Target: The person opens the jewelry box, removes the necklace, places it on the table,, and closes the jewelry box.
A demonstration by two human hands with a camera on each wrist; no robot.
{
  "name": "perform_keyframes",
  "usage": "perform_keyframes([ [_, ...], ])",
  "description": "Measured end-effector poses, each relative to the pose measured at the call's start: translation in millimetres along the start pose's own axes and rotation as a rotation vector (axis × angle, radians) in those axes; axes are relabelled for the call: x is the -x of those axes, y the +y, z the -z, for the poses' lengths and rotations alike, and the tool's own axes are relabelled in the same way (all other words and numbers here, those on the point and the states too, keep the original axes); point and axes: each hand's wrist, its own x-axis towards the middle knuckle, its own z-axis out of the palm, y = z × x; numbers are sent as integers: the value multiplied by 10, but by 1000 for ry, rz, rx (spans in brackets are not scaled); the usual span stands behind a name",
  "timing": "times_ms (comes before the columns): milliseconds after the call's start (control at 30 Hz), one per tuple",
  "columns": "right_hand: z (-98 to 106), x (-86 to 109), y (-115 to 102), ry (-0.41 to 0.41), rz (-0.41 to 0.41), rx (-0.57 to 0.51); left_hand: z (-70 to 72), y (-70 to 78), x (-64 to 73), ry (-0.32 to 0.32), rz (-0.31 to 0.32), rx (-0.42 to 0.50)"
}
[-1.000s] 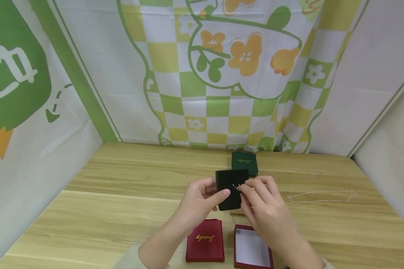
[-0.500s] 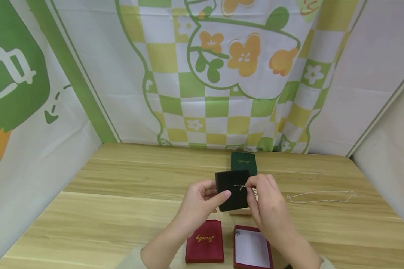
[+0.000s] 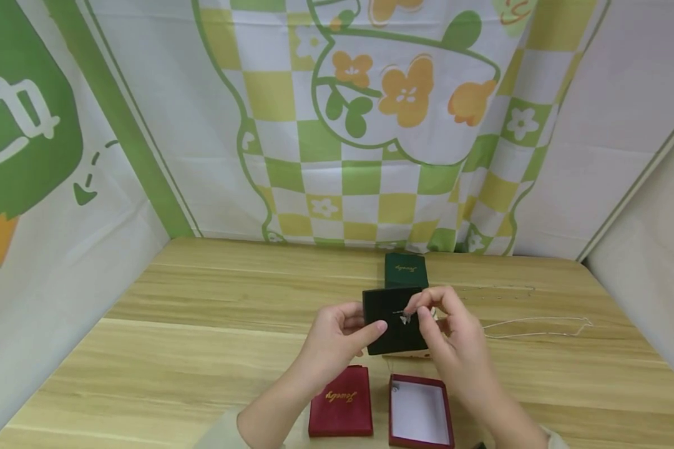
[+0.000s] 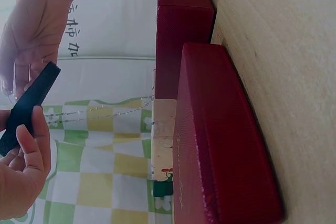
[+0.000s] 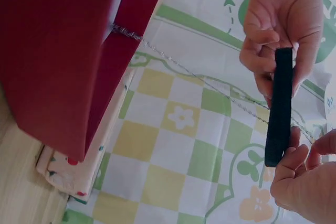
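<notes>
My left hand (image 3: 339,337) holds a black jewelry pad (image 3: 390,337) up over the table, with the thumb lying on its face. At the pad's right side my right hand (image 3: 457,349) pinches a thin silver necklace close to a butterfly-shaped pendant (image 3: 405,320), which shows against the pad. In the right wrist view the necklace's chain (image 5: 202,78) stretches from behind the pad to an open red box (image 3: 393,415) with a white inside. The pad covers part of the chain.
Left of the open box lies a red lid (image 3: 341,405) with gold lettering. A green box (image 3: 406,269) stands behind the pad. Partly hidden beneath the hands is a cream printed box (image 4: 164,129). On the right, another silver necklace (image 3: 533,335) and a fainter chain (image 3: 497,288) lie on the table.
The right fingers have shifted their pinch on the necklace, and the pendant now hangs more visibly in front of the pad. The pad has moved slightly right in the left hand.
</notes>
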Motion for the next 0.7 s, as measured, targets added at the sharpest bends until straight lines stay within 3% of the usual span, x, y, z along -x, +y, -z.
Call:
perform_keyframes([
  [100,13,0,-16,-45,-70,-118,-1,-1,-1,-3,5,-6],
  [200,15,-1,-16,-59,-75,-204,-3,-5,-3,-2,7,-8],
  [467,7,0,-3,-72,-87,-245,-16,-20,-6,-5,-11,-24],
  [567,2,12,-11,-83,-95,-147,-25,-24,-3,-11,-29,-37],
  [700,-39,51,-7,-92,14,148,-36,-18,5,-9,-41,-52],
])
